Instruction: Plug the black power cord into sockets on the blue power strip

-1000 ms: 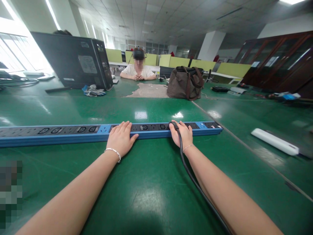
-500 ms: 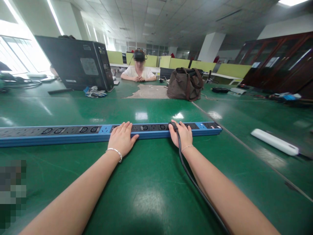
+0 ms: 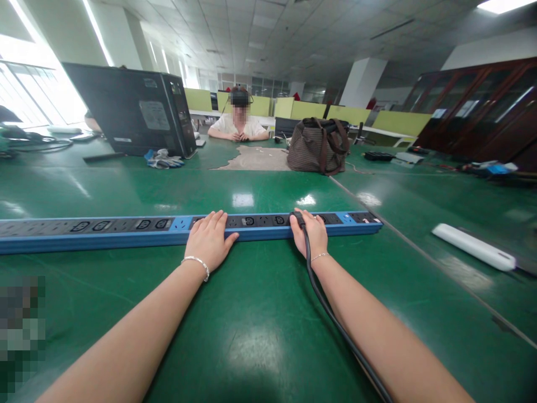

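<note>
- The blue power strip (image 3: 260, 232) lies left to right across the green table (image 3: 255, 296), sockets facing up; its right end shows, its left end runs out of view.
- Left hand (image 3: 207, 243): palm down over the strip, near a light-blue socket (image 3: 180, 223); fingers laid close together, thumb spread to the right along the near edge.
- Right hand (image 3: 314, 238): pinching the black plug (image 3: 297, 218) between thumb and fingers, over the strip's right part. How deep the plug sits in a socket, you cannot tell; the hand hides the contact.
- Technique, judged: press evenly through your left palm so that the strip cannot slide or rock under the force at the plug.
- Grip the plug by its body, not by the black cable (image 3: 319, 288), and work square to the socket face; a sideways twist could strain the pins.
- Leave slack in the cable; it trails toward you beside the right forearm, and a snag there could tilt the plug.
- Pose: both forearms reach forward from the near corners and converge on the strip. Both arms look nearly straight; elbows not clearly shown.
- Left wrist wears a bracelet (image 3: 197, 259), clear of the strip.
</note>
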{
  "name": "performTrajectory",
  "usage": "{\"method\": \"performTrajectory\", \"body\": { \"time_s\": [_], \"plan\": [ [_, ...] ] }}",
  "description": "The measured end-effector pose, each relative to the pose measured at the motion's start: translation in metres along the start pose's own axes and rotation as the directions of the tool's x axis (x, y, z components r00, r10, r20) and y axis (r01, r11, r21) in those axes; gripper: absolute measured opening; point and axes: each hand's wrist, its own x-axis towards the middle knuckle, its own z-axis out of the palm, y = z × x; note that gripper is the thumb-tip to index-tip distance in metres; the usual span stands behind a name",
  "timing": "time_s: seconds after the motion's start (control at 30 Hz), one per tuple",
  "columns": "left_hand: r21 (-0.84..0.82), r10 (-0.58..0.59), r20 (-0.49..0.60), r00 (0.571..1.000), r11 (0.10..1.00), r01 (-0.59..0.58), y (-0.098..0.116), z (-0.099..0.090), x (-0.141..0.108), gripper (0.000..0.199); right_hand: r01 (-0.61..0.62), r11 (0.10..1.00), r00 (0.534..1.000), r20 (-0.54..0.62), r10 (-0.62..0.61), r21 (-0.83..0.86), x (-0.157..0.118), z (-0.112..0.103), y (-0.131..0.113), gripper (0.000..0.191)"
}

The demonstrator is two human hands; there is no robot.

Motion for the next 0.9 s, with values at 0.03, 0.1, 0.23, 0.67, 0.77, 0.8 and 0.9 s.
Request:
{"method": "performTrajectory", "body": {
  "time_s": [0.03, 0.1, 0.23, 0.67, 0.77, 0.8, 0.9],
  "plan": [
    [-0.006, 0.002, -0.001, 1.0, 1.0, -0.002, 0.0, 0.0, 0.0, 0.059, 0.014, 1.0, 1.0, 0.001, -0.014, 0.014, 0.0, 0.001, 0.001, 0.039],
    [-0.017, 0.002, -0.001, 1.0, 1.0, -0.002, 0.0, 0.0, 0.0, 0.059, 0.025, 0.999, 1.0, 0.0, -0.025, 0.029, 0.001, 0.002, 0.002, 0.04],
    [-0.029, -0.002, -0.006, 1.0, 1.0, 0.002, -0.001, 0.001, 0.0, 0.059, 0.008, 0.997, 1.0, -0.004, -0.008, 0.071, 0.001, 0.001, 0.0, 0.039],
    [0.014, 0.008, -0.018, 1.0, 1.0, -0.007, -0.001, 0.003, -0.001, 0.06, -0.239, 0.83, 0.932, -0.121, 0.342, 0.504, 0.011, -0.019, 0.003, 0.051],
    [0.021, 0.008, -0.025, 1.0, 1.0, -0.007, -0.001, 0.002, -0.001, 0.057, -0.207, 0.839, 0.956, -0.079, 0.283, 0.503, 0.009, -0.016, 0.001, 0.049],
    [0.019, 0.006, -0.028, 1.0, 1.0, -0.005, -0.001, 0.002, -0.001, 0.056, -0.193, 0.841, 0.965, -0.059, 0.257, 0.506, 0.008, -0.015, -0.002, 0.048],
    [-0.004, -0.001, -0.036, 0.999, 1.0, 0.001, -0.002, 0.002, 0.0, 0.056, -0.15, 0.834, 0.985, 0.004, 0.174, 0.531, 0.005, -0.012, -0.016, 0.048]
  ]
}}
